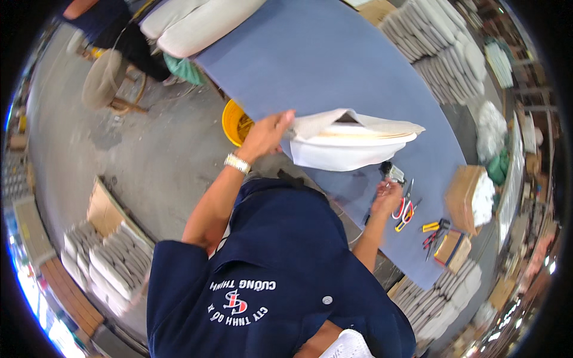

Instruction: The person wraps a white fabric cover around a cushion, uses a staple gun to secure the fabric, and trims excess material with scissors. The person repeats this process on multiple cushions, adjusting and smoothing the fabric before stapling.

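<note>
My left hand (268,134) is closed on the left end of a seat pad (352,152) with white fabric around a pale board-like layer. The pad is tilted up over the blue-grey table (352,65), and a loose fabric edge gapes open along its top. To the right of it, my right hand (388,197) has its fingers curled round a black and silver tool (393,172) that looks like a staple gun; blur hides its details. Just beside this hand lie red-handled scissors (403,209) and a yellow-handled cutter (404,222).
Pliers (439,230) and a small box (452,249) are at the table's right end, near a carton (464,197). A yellow bucket (234,122) stands by the left edge. Stacked cushions (439,51) rise beyond the table. Another person (122,39) is at upper left by a round stool (104,77).
</note>
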`<action>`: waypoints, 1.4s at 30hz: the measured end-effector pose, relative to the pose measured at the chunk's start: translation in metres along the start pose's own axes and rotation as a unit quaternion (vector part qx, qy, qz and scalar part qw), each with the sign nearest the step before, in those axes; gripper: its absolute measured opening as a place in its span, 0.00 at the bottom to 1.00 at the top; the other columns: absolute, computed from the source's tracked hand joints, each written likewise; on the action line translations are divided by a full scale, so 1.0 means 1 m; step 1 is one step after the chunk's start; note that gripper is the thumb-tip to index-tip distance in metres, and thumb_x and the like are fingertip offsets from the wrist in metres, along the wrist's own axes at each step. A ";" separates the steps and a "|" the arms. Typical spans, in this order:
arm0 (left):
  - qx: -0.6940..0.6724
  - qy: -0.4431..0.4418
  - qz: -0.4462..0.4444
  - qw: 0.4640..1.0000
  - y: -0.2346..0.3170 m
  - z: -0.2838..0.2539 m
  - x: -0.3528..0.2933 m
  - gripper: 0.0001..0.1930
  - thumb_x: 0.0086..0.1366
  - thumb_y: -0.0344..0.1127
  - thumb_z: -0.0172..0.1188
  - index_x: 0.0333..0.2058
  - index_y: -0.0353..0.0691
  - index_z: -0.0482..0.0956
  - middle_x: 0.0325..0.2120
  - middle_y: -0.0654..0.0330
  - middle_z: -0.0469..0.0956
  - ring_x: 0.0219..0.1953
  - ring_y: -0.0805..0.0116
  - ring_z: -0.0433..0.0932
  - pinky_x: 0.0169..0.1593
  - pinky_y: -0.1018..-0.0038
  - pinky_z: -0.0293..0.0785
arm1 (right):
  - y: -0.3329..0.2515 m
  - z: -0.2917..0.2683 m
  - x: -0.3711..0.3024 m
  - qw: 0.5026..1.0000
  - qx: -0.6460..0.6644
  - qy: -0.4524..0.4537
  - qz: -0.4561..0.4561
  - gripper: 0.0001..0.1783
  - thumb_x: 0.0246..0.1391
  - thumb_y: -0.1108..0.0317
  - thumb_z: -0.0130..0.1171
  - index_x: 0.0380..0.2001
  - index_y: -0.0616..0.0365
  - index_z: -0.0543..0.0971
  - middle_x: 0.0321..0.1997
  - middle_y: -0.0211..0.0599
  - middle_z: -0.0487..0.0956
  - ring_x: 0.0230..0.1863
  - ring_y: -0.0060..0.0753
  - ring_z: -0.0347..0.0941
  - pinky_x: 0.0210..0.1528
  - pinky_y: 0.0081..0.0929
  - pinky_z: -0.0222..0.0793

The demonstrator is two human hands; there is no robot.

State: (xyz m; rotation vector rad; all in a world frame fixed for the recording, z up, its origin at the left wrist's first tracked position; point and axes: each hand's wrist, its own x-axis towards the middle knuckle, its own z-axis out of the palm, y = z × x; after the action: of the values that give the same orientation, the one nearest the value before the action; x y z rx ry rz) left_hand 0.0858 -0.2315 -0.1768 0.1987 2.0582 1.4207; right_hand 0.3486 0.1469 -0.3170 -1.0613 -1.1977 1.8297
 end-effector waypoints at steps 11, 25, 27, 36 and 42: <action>0.305 -0.175 0.167 0.921 -0.029 0.000 -0.026 0.48 0.51 0.56 0.77 0.71 0.61 0.67 0.74 0.58 0.61 0.58 0.48 0.80 0.55 0.57 0.81 | 0.003 0.132 -0.134 0.993 0.045 0.071 0.082 0.39 0.69 0.40 0.53 0.72 0.52 0.62 0.73 0.42 0.65 0.70 0.42 0.64 0.69 0.46 0.62; 0.146 0.067 0.184 0.970 -0.093 -0.004 -0.004 0.36 0.59 0.34 0.72 0.65 0.35 0.71 0.60 0.44 0.76 0.60 0.48 0.79 0.56 0.58 0.79 | -0.044 0.248 -0.036 0.940 -0.274 -0.181 -0.088 0.18 0.66 0.69 0.61 0.56 0.64 0.77 0.44 0.35 0.84 0.45 0.24 0.80 0.49 0.24 0.75; 0.132 0.078 0.081 0.985 -0.063 0.000 0.012 0.32 0.62 0.38 0.72 0.63 0.32 0.73 0.49 0.42 0.84 0.51 0.47 0.85 0.51 0.59 0.81 | -0.009 0.225 0.013 0.922 -0.351 -0.133 -0.098 0.16 0.66 0.68 0.61 0.54 0.62 0.79 0.42 0.34 0.85 0.43 0.25 0.81 0.46 0.24 0.77; 0.354 0.112 0.141 0.918 0.122 -0.063 0.017 0.27 0.62 0.52 0.72 0.56 0.45 0.82 0.28 0.51 0.86 0.26 0.54 0.85 0.33 0.62 0.78 | 0.098 0.213 0.111 0.812 -0.540 -0.134 -0.178 0.12 0.57 0.65 0.68 0.42 0.56 0.81 0.39 0.43 0.85 0.40 0.45 0.83 0.45 0.38 0.77; 0.473 0.111 0.255 0.836 0.176 -0.116 0.006 0.32 0.57 0.57 0.74 0.58 0.52 0.83 0.31 0.55 0.88 0.28 0.54 0.85 0.35 0.66 0.79 | 0.093 0.199 0.103 0.770 -0.554 -0.277 -0.155 0.07 0.63 0.67 0.62 0.39 0.58 0.79 0.33 0.41 0.84 0.32 0.39 0.82 0.37 0.36 0.77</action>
State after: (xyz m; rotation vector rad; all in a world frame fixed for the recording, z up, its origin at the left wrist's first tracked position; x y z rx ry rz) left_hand -0.0228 -0.2488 0.0030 1.0956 2.8940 0.5302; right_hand 0.1155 0.1327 -0.3833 -0.7463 -2.8067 1.0727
